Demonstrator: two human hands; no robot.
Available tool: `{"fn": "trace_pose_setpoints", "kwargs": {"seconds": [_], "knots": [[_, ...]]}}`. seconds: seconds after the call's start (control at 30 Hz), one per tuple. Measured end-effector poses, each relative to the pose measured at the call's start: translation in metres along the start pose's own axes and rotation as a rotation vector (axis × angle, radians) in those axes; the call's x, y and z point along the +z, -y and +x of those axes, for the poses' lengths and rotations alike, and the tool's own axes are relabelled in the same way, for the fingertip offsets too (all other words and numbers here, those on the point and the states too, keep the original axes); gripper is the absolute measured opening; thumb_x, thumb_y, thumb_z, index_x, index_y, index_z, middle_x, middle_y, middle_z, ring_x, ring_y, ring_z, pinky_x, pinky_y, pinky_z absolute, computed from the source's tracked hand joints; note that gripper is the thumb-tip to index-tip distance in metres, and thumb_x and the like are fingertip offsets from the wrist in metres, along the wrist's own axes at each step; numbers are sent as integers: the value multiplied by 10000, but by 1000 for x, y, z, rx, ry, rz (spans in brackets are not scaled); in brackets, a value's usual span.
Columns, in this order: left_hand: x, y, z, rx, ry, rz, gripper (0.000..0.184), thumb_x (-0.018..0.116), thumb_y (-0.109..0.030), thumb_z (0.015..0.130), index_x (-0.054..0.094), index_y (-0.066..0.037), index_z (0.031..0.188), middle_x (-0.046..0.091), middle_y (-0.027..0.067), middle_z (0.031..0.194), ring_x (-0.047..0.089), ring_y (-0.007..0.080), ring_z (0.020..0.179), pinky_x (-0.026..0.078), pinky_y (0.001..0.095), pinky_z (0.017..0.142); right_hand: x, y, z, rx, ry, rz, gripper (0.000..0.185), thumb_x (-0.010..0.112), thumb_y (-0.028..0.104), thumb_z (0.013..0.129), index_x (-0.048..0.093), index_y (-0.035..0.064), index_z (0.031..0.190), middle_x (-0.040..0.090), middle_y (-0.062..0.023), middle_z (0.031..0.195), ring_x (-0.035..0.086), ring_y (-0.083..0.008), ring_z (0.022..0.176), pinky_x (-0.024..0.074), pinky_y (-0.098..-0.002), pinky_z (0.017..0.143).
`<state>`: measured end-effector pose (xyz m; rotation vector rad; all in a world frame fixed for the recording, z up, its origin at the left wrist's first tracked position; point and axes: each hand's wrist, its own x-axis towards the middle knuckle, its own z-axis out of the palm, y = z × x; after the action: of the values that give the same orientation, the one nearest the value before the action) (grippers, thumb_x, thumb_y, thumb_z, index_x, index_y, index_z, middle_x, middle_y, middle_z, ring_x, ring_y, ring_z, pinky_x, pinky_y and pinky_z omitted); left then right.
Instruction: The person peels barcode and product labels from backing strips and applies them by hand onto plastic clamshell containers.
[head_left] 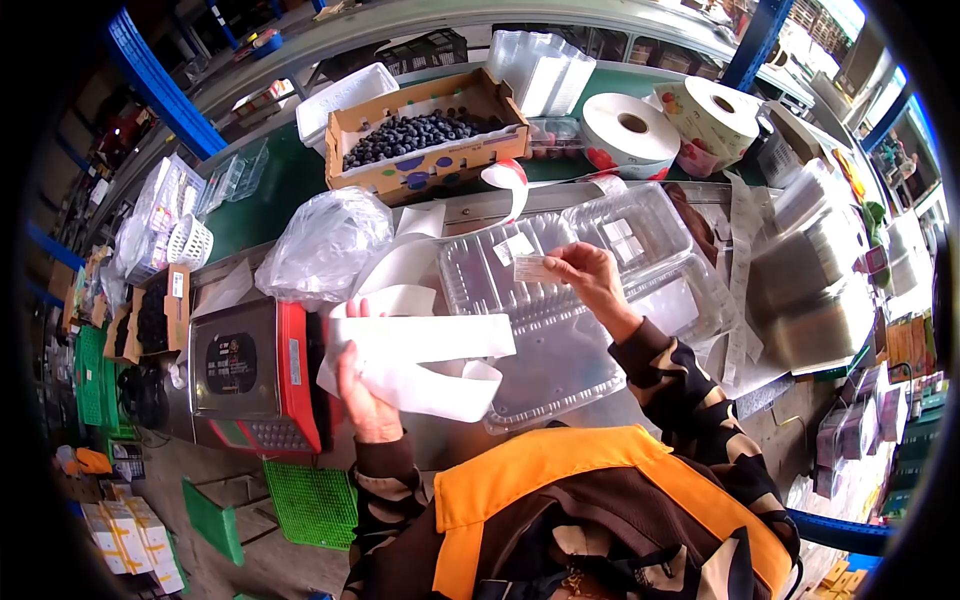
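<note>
My left hand (370, 408) holds a long white paper strip (430, 340), which loops out to the right between thumb and fingers. In my right hand (592, 278) a small printed label (532, 269) is pinched between thumb and fingertips, above the clear plastic clamshell boxes. One open clamshell (545, 370) lies beneath and between my hands. Another clear clamshell (472, 275) behind it has a white label (513, 249) stuck on it. Farther right, a third clamshell (650, 215) also bears a label (624, 242).
A red-sided scale (308, 370) stands left of my left hand, with a crumpled plastic bag (330, 240) behind it. Farther back are a cardboard box of blueberries (430, 177) and printed label rolls (600, 125). Stacked clear containers (805, 270) stand at the right.
</note>
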<state>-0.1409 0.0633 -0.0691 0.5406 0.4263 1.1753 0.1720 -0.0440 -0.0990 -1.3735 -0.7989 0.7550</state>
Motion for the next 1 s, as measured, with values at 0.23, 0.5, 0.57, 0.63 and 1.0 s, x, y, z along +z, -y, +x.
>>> {"fn": "trace_pose_setpoints", "kwargs": {"seconds": [0.23, 0.5, 0.57, 0.63, 1.0], "knots": [[33, -109, 1, 492, 297, 122, 564, 522, -44, 768, 365, 40, 1303, 418, 55, 994, 476, 194, 1017, 175, 482, 1204, 15, -26, 28, 6, 49, -700, 363, 799, 351, 751, 693, 30, 883, 687, -98, 761, 659, -210, 687, 502, -328, 627], [2, -41, 64, 84, 147, 886, 70, 582, 17, 894, 536, -27, 922, 503, -7, 851, 454, 64, 744, 397, 242, 682, -8, -50, 23, -230, -310, -864, 242, 723, 197, 811, 542, 89, 929, 534, -54, 616, 576, -256, 576, 440, -372, 540], [-29, 9, 108, 183, 244, 1114, 43, 590, 8, 880, 568, -26, 894, 570, 15, 818, 516, 101, 766, 431, 260, 706, -12, -46, 16, -238, -313, -793, 187, 708, 156, 810, 552, 84, 884, 508, -39, 575, 549, -231, 527, 423, -356, 510], [-36, 45, 140, 256, 310, 1484, 281, 627, 11, 799, 618, 11, 1080, 660, 114, 949, 604, 257, 838, 476, 357, 793, -11, -27, 4, -217, -260, -739, 152, 696, 131, 806, 560, 79, 849, 498, -35, 551, 541, -216, 508, 413, -347, 496], [-32, 86, 199, 205, 244, 1630, 256, 721, -160, 778, 674, 41, 930, 688, 230, 871, 673, 378, 842, 515, 431, 752, 32, 13, -13, -246, 82, -604, 104, 678, 120, 832, 616, 75, 903, 601, -55, 667, 608, -218, 580, 476, -350, 542]]}}
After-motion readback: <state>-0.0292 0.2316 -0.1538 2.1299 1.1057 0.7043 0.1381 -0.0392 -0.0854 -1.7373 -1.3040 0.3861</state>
